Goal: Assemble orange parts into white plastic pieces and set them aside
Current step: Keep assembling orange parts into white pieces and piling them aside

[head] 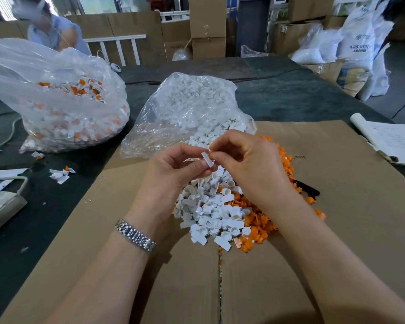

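Observation:
My left hand [173, 169] pinches a small white plastic piece [207, 159] above the cardboard. My right hand [246, 160] holds a tiny orange part [211, 156] against that piece's top end. Below both hands lies a heap of loose white pieces [211, 213], and a heap of orange parts [260, 225] spreads along its right side. A clear bag of white pieces [192, 108] lies open behind the hands. At the left stands a bigger clear bag [63, 106] filled with white pieces that have orange parts in them.
Flattened brown cardboard [348, 195] covers the dark table [290, 94]. A few assembled pieces [61, 174] lie loose at the left. An open notebook [393, 141] lies at the right edge. Another person [54, 31] sits at the far left. Boxes and sacks stand behind.

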`<state>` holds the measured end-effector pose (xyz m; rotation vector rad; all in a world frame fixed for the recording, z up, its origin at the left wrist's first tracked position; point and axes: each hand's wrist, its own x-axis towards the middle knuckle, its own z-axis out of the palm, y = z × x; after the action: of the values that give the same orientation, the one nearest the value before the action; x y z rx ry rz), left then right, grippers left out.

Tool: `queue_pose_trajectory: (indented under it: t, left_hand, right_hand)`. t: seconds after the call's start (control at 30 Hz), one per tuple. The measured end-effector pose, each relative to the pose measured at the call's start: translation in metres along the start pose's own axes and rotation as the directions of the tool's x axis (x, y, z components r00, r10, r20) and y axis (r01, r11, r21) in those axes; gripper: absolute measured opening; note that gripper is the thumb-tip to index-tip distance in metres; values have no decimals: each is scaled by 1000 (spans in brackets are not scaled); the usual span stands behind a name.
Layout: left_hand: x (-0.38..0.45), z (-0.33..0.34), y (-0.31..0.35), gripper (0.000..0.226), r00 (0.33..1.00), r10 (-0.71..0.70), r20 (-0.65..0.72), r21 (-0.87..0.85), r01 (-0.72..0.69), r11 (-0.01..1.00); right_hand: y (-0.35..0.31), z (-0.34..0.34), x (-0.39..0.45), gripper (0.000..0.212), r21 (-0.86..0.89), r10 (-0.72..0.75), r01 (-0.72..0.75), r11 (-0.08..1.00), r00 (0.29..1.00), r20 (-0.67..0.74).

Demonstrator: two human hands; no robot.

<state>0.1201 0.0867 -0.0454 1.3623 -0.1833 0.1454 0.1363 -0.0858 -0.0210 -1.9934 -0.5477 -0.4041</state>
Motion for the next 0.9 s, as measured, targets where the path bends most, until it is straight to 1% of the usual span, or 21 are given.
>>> queue_pose_trajectory:
  t: [0.07,0.13,0.23,0.3,0.37,0.43,0.53,0.6,0.67,0.8,0.9]
  left_hand:
    - [-1,1,0,16,999,43,-19,62,-41,997]
    - [-1,1,0,17,999,36,-15,49,-36,998]
    - [2,-1,-1,18,999,-42,-1,-94,41,995]
    - [4,-4,-1,20,997,-72,26,-163,75,984]
    - [4,-6,-1,21,995,-75,61,-165,85,983]
    - [3,-6,-1,21,996,-56,67,-128,64,990]
    - [1,-4,0,21,1000,-10,14,-32,11,999]
    - [1,-4,0,22,1000,-12,-3,-5,12,1000]
    - [1,-3,1,20,999,-34,12,-25,34,999]
    - [4,-4,4,10,991,-115,69,-179,126,976]
    - [4,-4,4,11,991,-128,39,-159,133,978]
  right_hand:
    - [-1,4,-1,6,-26,4,-5,1000,1000,-29]
    - [0,3,0,8,-19,29,-29,999,999,-17]
    - [0,-9,3,21,98,72,-85,992,989,129]
    - [0,-15,4,25,111,41,-62,992,983,177]
    - [1,-17,4,23,79,12,-26,997,985,173]
    - [1,-16,4,20,22,-9,5,1000,987,161]
    - [1,-14,4,20,-65,-51,59,996,990,128]
    - [1,-12,3,20,-97,-82,94,991,990,118]
    - [2,-10,3,19,-132,-118,132,982,987,112]
    - [1,-8,2,17,-184,-151,167,969,984,96]
    - [1,-6,2,15,-209,-166,187,960,979,114]
